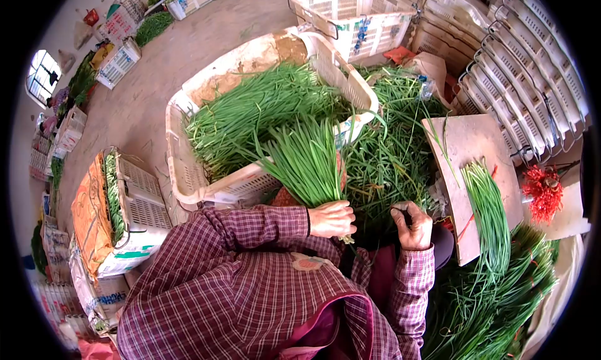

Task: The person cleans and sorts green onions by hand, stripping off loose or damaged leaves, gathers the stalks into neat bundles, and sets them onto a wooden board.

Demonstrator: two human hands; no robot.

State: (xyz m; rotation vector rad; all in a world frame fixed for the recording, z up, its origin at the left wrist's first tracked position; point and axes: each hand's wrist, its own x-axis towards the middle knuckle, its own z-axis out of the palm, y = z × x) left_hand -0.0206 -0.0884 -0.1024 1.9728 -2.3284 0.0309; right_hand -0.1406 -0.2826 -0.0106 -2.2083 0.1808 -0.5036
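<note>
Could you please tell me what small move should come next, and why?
Perhaps bring the right hand to the bunch to tidy it: the left hand grips it low, its top splays unevenly, and the right hand is close by.

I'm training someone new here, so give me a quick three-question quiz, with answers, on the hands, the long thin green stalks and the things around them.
1. Which hand holds the upright, fanned-out bunch of long green stalks?
2. True or false: the large, pale, slotted plastic crate just beyond that bunch contains no stalks.
3. What colour is the shaggy tuft of thin strips to the right of the flat tan board?
A) blue
B) red
C) yellow

Key:
1. The left hand, gripping it near its lower end.
2. False; many green stalks lie in it.
3. B.
</note>
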